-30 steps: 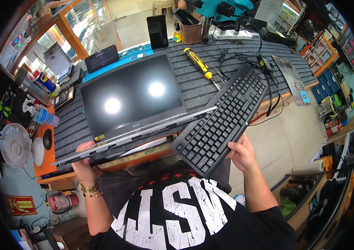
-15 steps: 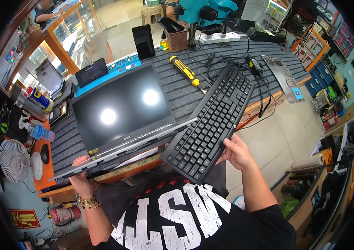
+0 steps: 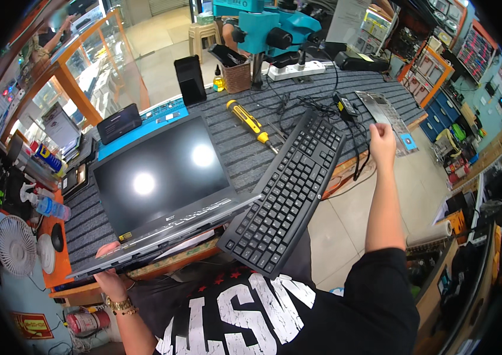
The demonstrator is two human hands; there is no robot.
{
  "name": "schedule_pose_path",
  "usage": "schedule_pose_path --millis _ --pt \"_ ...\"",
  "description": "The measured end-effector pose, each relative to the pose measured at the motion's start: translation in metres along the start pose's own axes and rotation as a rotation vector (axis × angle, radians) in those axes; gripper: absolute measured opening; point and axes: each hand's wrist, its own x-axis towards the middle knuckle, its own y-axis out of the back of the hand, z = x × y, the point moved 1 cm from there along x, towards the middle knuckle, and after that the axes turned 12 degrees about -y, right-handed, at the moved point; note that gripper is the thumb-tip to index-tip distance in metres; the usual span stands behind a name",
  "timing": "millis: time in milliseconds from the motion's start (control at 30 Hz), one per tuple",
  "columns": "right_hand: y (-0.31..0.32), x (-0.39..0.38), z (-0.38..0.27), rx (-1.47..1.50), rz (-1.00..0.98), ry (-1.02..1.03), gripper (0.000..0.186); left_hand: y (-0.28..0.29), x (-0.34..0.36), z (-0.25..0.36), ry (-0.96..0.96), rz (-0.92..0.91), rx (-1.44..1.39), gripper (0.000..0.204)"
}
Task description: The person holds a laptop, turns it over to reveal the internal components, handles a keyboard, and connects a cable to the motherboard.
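An opened laptop (image 3: 162,171) lies with its dark screen against the ribbed mat, its thin base tilted up nearly edge-on toward me. My left hand (image 3: 110,278) grips the base's near left corner, fingers partly hidden behind it. To its right, a black full-size keyboard (image 3: 289,192) slants across the table edge, its near end over my lap and touched by neither hand. Beyond the keyboard's right side, my right hand (image 3: 383,142) is raised with its fingers closed, next to black cables (image 3: 358,168). Whatever it pinches, if anything, is too small to tell.
A yellow screwdriver (image 3: 248,121) lies behind the laptop. Two dark phones, one a leaning phone (image 3: 190,80), stand near a blue mat (image 3: 171,115). Farther back are a basket (image 3: 236,77), a white power strip (image 3: 295,71) and a teal microscope (image 3: 274,32). A fan (image 3: 17,245) stands left.
My right hand has let go of the keyboard's right edge and moved up and right toward the cables. My left hand still holds the laptop. The view has shifted slightly.
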Motion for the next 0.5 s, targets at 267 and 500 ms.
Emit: schedule_pose_path --millis 267,500 --pt "-0.104 0.141 0.048 -0.566 -0.171 -0.008 0.033 -0.009 0.002 0.011 -0.038 -0.001 0.051 0.062" --pt "-0.13 0.145 -0.047 0.503 -0.267 -0.436 0.017 -0.02 0.005 0.039 -0.098 -0.015 0.108 0.058"
